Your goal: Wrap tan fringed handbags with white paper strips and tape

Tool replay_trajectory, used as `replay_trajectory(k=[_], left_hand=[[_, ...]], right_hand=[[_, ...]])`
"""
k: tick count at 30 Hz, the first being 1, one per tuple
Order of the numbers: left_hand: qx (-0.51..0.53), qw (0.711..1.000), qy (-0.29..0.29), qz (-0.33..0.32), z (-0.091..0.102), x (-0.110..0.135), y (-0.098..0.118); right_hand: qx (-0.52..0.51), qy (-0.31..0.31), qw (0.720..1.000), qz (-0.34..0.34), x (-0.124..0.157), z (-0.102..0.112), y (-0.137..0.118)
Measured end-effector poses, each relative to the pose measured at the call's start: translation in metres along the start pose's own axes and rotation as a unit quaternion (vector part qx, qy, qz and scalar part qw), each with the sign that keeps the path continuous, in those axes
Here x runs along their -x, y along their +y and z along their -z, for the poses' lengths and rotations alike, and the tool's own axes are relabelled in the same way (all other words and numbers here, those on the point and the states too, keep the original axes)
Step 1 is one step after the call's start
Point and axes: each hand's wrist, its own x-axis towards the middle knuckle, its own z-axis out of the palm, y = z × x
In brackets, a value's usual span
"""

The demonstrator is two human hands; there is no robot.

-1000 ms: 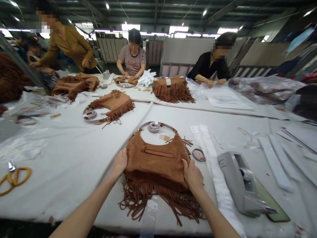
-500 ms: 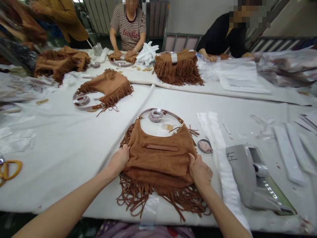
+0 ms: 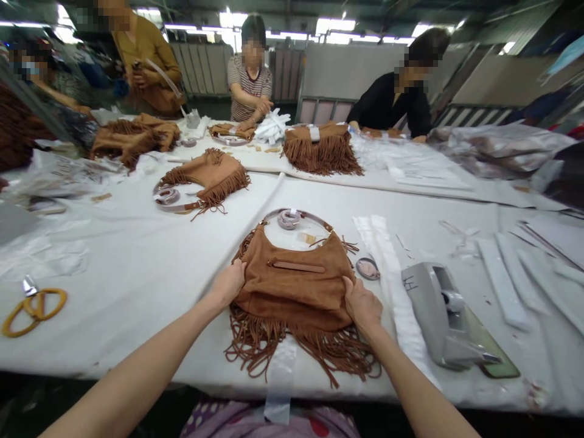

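Observation:
A brown suede handbag (image 3: 292, 292) with long fringe lies on the white-covered table (image 3: 159, 286) in front of me. Its fringe spreads toward the near edge, and its strap arcs away from me. My left hand (image 3: 232, 281) pinches the bag's left side, fingers closed on the suede. On the opposite side, my right hand (image 3: 362, 304) grips the edge with the thumb on top. Inside the strap's arc sits a coiled strap (image 3: 289, 219). A strip of clear tape (image 3: 279, 383) hangs over the table edge below the bag.
Right of the bag stand a grey tape dispenser (image 3: 438, 316) and a white padded strip (image 3: 387, 274). Yellow-handled scissors (image 3: 34, 310) lie at left. Another fringed bag (image 3: 207, 173) and a stacked one (image 3: 322, 149) are farther off. Several people work across the table.
The camera view has tilted up, showing more of the room. Both hands keep their hold on the handbag's sides. The person in stripes has lifted their hands from the bag across the table.

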Motion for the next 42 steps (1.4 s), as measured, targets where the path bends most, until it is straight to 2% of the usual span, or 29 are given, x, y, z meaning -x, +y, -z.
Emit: replay_trajectory(k=[8,12,14,17,19,21,23,25,28,30,32,33,35,37,39,42], left_hand=[[-0.014,1.000,0.022,0.013,-0.011,0.002,0.004],[-0.016,1.000,0.023,0.014,-0.012,0.001,0.004],[-0.016,0.999,0.026,0.016,-0.012,0.001,0.003],[-0.017,0.999,0.037,0.014,-0.012,0.003,0.003],[-0.016,0.999,0.048,0.011,-0.011,0.004,0.003],[-0.014,0.998,0.065,0.010,-0.008,0.006,0.003],[-0.011,0.996,0.088,0.009,-0.003,0.008,0.001],[-0.005,0.993,0.119,0.009,0.005,0.013,-0.001],[0.005,0.983,0.181,0.014,0.015,0.034,0.002],[0.035,0.967,0.253,-0.007,0.011,0.061,0.012],[0.090,0.937,0.329,-0.079,-0.004,0.094,0.029],[0.110,0.926,0.340,-0.125,-0.014,0.111,0.039],[0.106,0.925,0.311,-0.191,-0.037,0.136,0.058],[0.065,0.939,0.266,-0.210,-0.056,0.147,0.070],[0.015,0.951,0.228,-0.206,-0.067,0.143,0.074],[-0.022,0.955,0.175,-0.239,-0.072,0.128,0.061]], right_hand=[[-0.014,0.010,1.000,0.000,0.001,0.003,0.001],[-0.026,0.018,0.999,0.027,0.008,0.019,0.006],[-0.033,0.048,0.997,0.050,0.019,0.030,0.007],[-0.082,0.125,0.977,0.152,0.044,0.040,-0.001],[-0.137,0.167,0.942,0.256,0.061,0.038,-0.009],[-0.176,0.188,0.910,0.325,0.074,0.029,-0.017],[-0.189,0.195,0.902,0.336,0.082,0.020,-0.021],[-0.200,0.210,0.902,0.319,0.089,0.013,-0.020],[-0.224,0.249,0.897,0.287,0.105,0.009,-0.011],[-0.236,0.265,0.895,0.271,0.121,0.008,-0.006],[-0.234,0.266,0.899,0.258,0.136,0.004,-0.006],[-0.227,0.261,0.904,0.253,0.143,0.001,-0.007],[-0.205,0.244,0.915,0.246,0.151,-0.008,-0.010],[-0.182,0.219,0.925,0.251,0.152,-0.017,-0.011],[-0.178,0.190,0.925,0.275,0.148,-0.025,-0.008],[-0.205,0.172,0.909,0.320,0.139,-0.030,0.007]])
